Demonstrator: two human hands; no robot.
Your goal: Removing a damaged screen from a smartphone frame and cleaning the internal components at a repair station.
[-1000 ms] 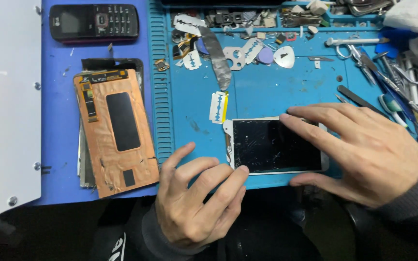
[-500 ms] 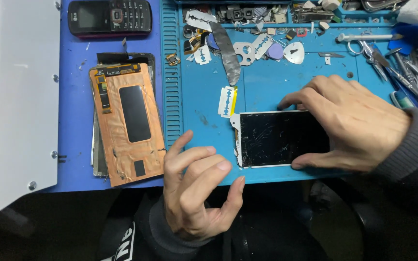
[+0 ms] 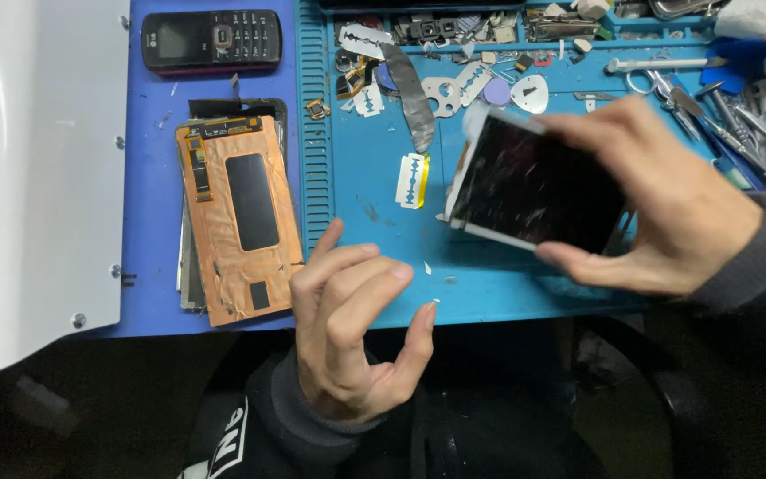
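Note:
My right hand grips a white-framed phone with a cracked dark screen, holding it tilted above the blue work mat. My left hand hovers at the mat's front edge, fingers apart and curled, holding nothing. A razor blade lies on the mat just left of the lifted phone. Small white chips lie on the mat below the phone.
A copper-backed display panel lies on the purple mat to the left, with a black keypad phone above it. Metal picks, tweezers, blades and small parts crowd the mat's far edge and right side. A white board lies at far left.
My right hand has lifted the cracked phone off the mat and tilted it up. My left hand has let go of the phone's edge and opened.

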